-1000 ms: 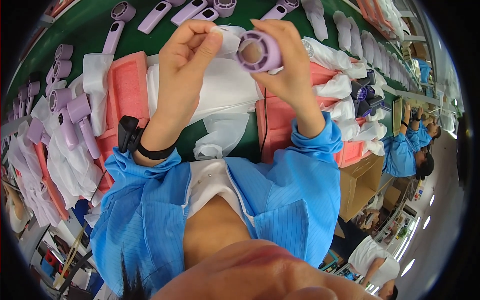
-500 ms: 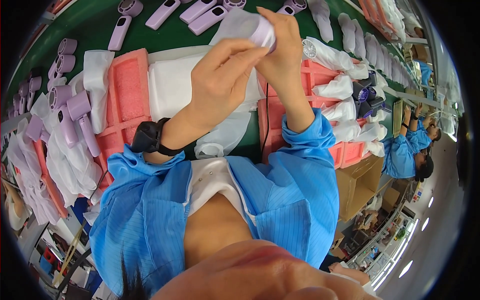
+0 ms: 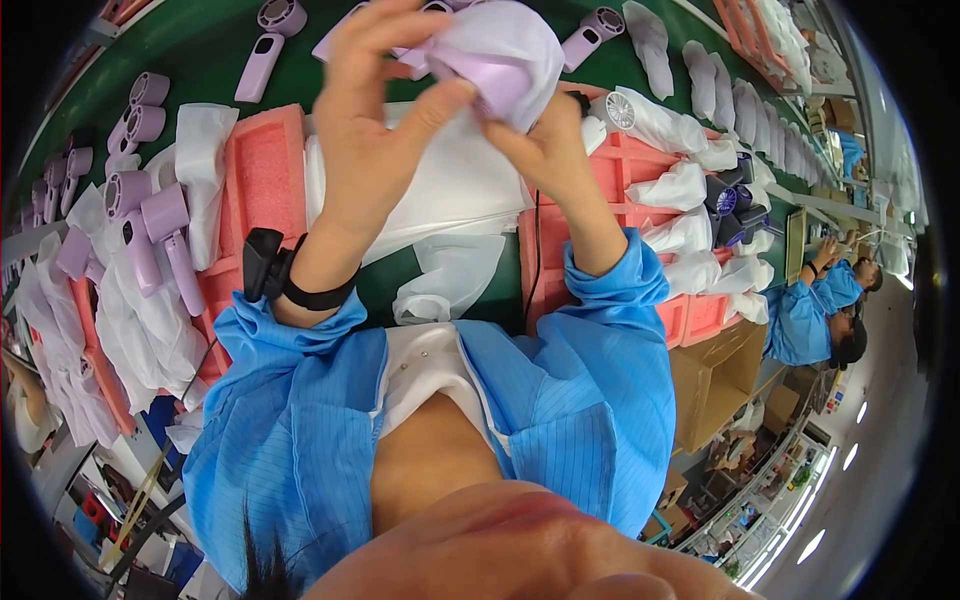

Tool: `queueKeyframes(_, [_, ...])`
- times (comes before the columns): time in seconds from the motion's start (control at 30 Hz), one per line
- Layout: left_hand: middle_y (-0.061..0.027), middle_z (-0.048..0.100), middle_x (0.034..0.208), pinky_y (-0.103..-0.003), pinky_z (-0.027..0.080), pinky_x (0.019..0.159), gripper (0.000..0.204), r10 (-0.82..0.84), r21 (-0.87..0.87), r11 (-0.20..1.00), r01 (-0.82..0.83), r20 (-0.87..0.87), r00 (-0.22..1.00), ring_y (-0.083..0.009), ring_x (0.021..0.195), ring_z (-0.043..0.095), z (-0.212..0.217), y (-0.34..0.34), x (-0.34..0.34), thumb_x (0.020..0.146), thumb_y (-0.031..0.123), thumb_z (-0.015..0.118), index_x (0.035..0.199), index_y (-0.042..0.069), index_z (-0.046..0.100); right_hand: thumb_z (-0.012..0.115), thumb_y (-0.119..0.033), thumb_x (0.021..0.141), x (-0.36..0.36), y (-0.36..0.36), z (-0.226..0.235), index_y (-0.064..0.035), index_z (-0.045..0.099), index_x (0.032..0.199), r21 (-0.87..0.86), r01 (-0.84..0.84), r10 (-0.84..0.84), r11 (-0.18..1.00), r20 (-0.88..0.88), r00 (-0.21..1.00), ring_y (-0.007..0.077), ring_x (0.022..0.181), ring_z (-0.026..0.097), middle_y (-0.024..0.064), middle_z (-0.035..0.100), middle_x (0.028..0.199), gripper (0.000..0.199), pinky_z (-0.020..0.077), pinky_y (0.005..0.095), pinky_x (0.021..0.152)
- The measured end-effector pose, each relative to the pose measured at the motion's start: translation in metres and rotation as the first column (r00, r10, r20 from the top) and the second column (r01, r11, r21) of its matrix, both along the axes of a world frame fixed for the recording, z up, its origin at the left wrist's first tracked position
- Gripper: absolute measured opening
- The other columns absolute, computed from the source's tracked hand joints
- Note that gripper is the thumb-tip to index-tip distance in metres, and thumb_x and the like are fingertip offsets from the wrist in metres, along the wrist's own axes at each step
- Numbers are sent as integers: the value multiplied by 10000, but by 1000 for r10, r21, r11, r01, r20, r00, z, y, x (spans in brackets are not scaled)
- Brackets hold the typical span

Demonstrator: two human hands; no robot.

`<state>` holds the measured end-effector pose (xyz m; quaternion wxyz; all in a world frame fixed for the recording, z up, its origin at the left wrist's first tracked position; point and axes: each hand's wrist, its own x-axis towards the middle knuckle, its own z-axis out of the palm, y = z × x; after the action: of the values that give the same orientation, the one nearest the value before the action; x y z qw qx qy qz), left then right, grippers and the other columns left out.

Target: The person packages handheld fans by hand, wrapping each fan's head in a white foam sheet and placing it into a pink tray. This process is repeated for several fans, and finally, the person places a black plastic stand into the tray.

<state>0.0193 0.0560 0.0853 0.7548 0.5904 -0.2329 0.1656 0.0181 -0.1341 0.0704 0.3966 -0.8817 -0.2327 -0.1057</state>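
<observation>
My left hand (image 3: 375, 120) and my right hand (image 3: 540, 140) are raised over the green bench, both gripping a lilac handheld fan (image 3: 490, 75) that is partly covered by a thin white bag (image 3: 515, 40). The left thumb presses on the fan's lower edge while the fingers pinch the bag above. The right hand holds the bagged fan from below. A black band (image 3: 275, 275) sits on my left wrist.
Pink foam trays (image 3: 265, 160) lie left and right, the right one (image 3: 690, 310) holding bagged fans (image 3: 675, 190). Loose lilac fans (image 3: 150, 230) and white bags (image 3: 450, 190) crowd the green bench (image 3: 200, 60). A cardboard box (image 3: 715, 385) stands right; a person in blue (image 3: 815, 310) works beyond.
Both hands have lifted the fan higher and farther from me, and the white bag now covers more of the fan than a second ago.
</observation>
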Motion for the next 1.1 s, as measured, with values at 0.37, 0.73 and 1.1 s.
queueKeyframes(0.37, [-77,452,1202,-321,437,866,466,477,131,848,-514,235,847,-235,1072,502,-14,-13,-12,575,220,900,969,109,679,722,-8,635,-12,25,1,14,514,1051,-108,371,-285,922,459,842,366,758,577,160,543,851,465,476,407,609])
queueKeyframes(0.73, [-64,535,1112,-292,402,834,243,381,282,838,-466,309,871,-206,1007,528,-5,-1,-4,684,169,828,860,78,687,723,-70,727,-16,13,12,9,536,1041,-27,394,-376,919,246,894,323,789,622,159,609,890,374,493,374,632])
queueKeyframes(1.1, [-78,585,1062,-355,471,752,226,176,549,798,-250,185,967,-257,928,591,-47,-36,10,710,215,779,829,70,653,749,-169,540,165,-110,-67,26,548,1001,-274,661,-659,699,113,744,336,915,627,222,643,947,539,491,380,784])
